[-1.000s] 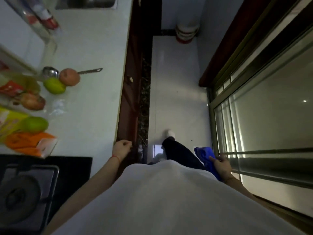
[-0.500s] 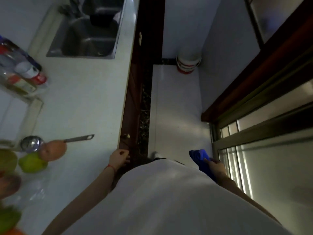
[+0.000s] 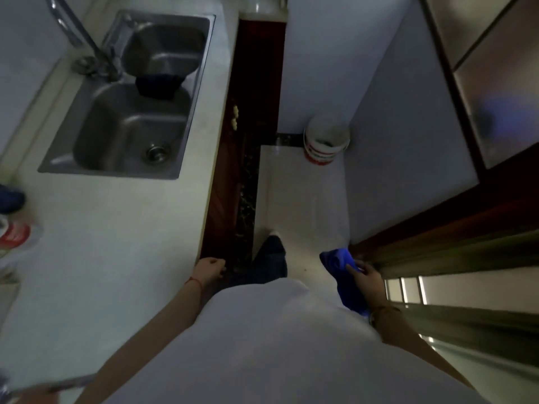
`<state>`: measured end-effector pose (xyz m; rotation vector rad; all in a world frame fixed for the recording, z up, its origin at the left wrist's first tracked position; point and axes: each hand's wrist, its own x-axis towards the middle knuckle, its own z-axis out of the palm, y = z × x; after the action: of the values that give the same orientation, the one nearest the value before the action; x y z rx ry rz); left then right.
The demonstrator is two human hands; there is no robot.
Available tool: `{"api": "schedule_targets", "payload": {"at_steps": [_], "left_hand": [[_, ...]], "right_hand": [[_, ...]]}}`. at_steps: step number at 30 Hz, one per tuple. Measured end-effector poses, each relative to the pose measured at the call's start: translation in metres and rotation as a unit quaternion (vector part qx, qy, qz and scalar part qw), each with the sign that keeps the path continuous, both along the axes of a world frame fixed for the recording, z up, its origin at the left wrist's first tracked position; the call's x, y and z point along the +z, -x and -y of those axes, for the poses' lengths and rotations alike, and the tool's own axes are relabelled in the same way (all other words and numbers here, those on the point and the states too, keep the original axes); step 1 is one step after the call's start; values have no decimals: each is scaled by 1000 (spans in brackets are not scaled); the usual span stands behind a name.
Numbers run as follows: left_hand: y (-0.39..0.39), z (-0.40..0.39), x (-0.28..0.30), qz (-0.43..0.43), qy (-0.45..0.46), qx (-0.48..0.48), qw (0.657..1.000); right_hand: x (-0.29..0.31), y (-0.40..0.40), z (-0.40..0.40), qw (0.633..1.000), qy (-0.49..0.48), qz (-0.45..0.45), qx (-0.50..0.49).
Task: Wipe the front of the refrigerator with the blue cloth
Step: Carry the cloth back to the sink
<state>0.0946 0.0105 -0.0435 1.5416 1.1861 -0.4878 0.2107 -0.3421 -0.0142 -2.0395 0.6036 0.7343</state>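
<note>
A steel double-bowl sink (image 3: 128, 118) is sunk in the pale table (image 3: 122, 243), well ahead of the left fingers; a dark cloth (image 3: 159, 87) hangs over the divider between its bowls. A white plastic bucket with red print (image 3: 325, 139) stands on the floor in the corner, well beyond the right fingers; its contents are unclear. The left hand (image 3: 208, 269) is curled closed at the table's front edge, holding nothing visible. The right hand (image 3: 369, 279) hangs low, fingers (image 3: 351, 268) clamped on the crumpled blue cloth (image 3: 342, 275), just beside a dark wooden door frame (image 3: 437, 228).
</note>
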Motion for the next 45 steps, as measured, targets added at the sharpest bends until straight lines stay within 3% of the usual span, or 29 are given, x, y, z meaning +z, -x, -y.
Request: {"api": "schedule_targets", "payload": {"at_steps": [8,13,17,21,24,28,33,38,45], "left_hand": [[-158,-42,13,3,33,66,997],[-234,-57,31,11,2,72,997],[-265,-61,31,7,-22,132,991],[-270,-40,27,-16,-50,233,971],[-262,-16,30,-42,-85,244,965],[-248,17,31,-83,-99,335,933],[-226,50,29,-90,-84,448,885],[-201,60,41,-106,-115,496,854],[-112,15,70,-118,-272,513,806]], "right_hand": [[-9,-151,-16,999,41,-33,-12],[-4,-231,-17,994,66,-63,56],[-7,-310,-30,984,73,-81,139],[-1,-401,-64,974,82,-47,207],[12,-460,-105,954,91,-12,286],[26,-507,-182,894,62,41,441],[38,-498,-288,786,36,74,613],[52,-442,-373,697,-52,107,707],[58,-317,-467,601,-121,145,777]]}}
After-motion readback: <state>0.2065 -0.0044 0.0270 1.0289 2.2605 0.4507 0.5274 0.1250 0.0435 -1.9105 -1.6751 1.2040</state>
